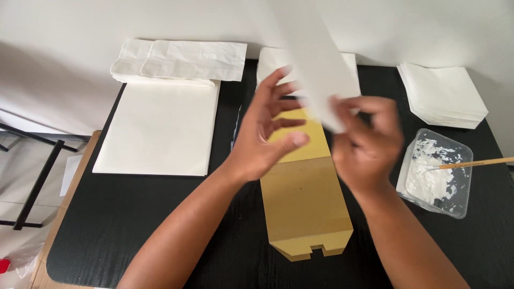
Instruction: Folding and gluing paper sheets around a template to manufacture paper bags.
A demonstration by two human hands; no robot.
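My right hand (367,144) grips the lower end of a long white paper piece (316,59) and lifts it upright, blurred with motion, above a flat brown cardboard form (305,203) lying on the black table (134,225). My left hand (265,131) hovers beside the paper with its fingers spread and holds nothing; its fingertips are close to the paper's left edge. The top of the cardboard form is hidden behind both hands.
A stack of large white sheets (158,128) lies at left, with folded white bags (176,61) behind it. More white paper (441,93) sits at back right. A clear tub of white paste (436,174) with a wooden brush handle (476,163) stands at right.
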